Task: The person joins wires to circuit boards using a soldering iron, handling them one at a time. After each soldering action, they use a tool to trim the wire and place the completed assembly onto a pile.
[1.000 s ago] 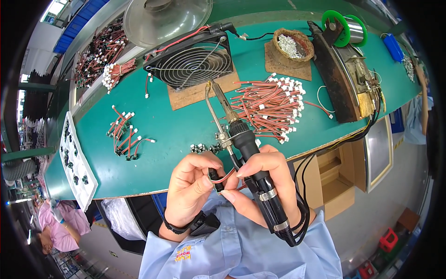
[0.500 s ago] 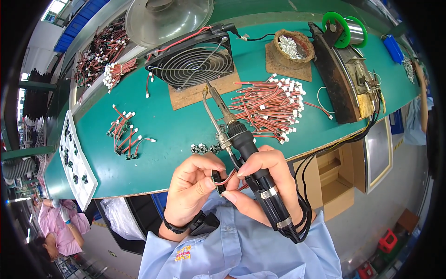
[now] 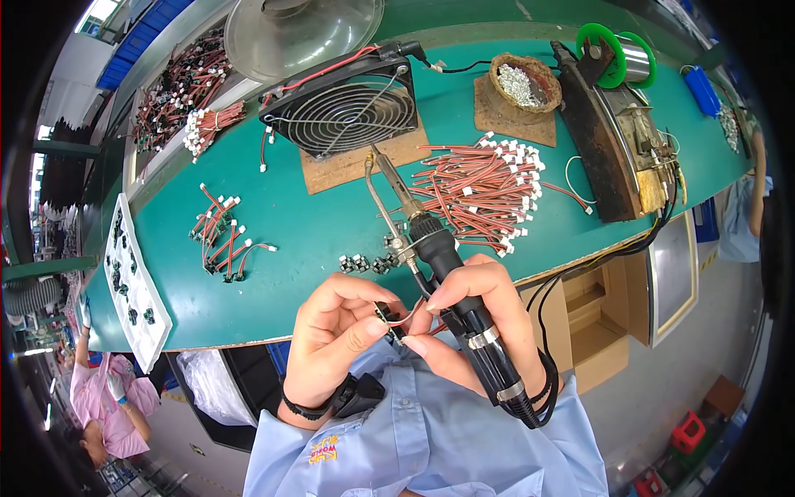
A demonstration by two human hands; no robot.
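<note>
My left hand (image 3: 333, 335) is closed, pinching a small black part (image 3: 387, 316) between thumb and fingertips, close to the bench's front edge. A black soldering iron (image 3: 436, 248) with a thin metal feed tube lies across my right hand (image 3: 489, 319), its tip pointing up and away toward the fan. My right thumb and index finger also reach the thin red wire (image 3: 414, 311) that runs to the black part. Whether the wire is joined to the part cannot be made out. Several small black parts (image 3: 368, 263) sit on the bench just beyond my hands.
A large pile of red wires with white connectors (image 3: 480, 190) lies right of the fan (image 3: 352, 116). Wired parts (image 3: 219, 236) are at left, beside a white tray (image 3: 153, 335). Farther right stand a bowl of solder bits (image 3: 520, 83) and a green solder spool (image 3: 609, 58).
My left hand has shifted slightly left, and the black part has tilted between its fingers. My right hand and the soldering iron have barely moved.
</note>
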